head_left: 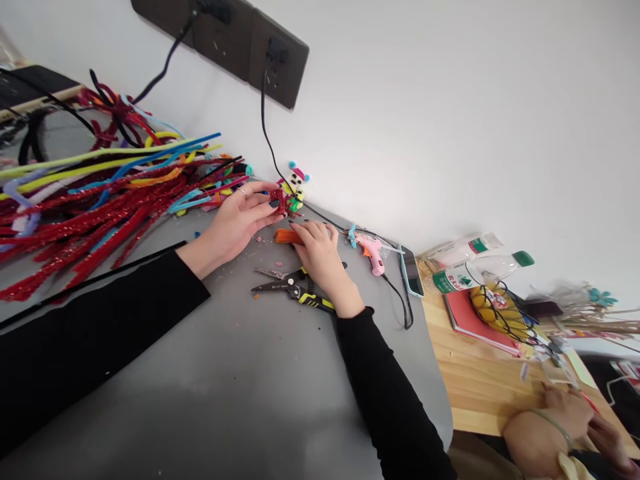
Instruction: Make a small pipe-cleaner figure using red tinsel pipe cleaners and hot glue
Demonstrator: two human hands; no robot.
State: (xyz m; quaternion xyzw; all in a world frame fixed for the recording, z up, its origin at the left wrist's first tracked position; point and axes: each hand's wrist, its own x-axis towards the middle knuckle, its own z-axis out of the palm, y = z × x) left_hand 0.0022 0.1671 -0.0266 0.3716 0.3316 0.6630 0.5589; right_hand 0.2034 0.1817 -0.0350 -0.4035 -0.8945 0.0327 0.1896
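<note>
My left hand (240,220) pinches a small red glittery pipe-cleaner piece (278,199) just above the grey table (240,373). A short orange pipe-cleaner piece (286,236) lies on the table, and my right hand (320,257) rests with its curled fingers closed on it. Pliers with yellow-and-black handles (295,288) lie just under my right wrist. Both of my arms wear black sleeves.
A big heap of red, blue, yellow and green pipe cleaners (100,187) fills the left. A pink glue gun (373,253), a phone (411,270) and a black cable (270,147) lie near the wall. Another person's hands (570,420) work at the wooden table (480,380) on the right.
</note>
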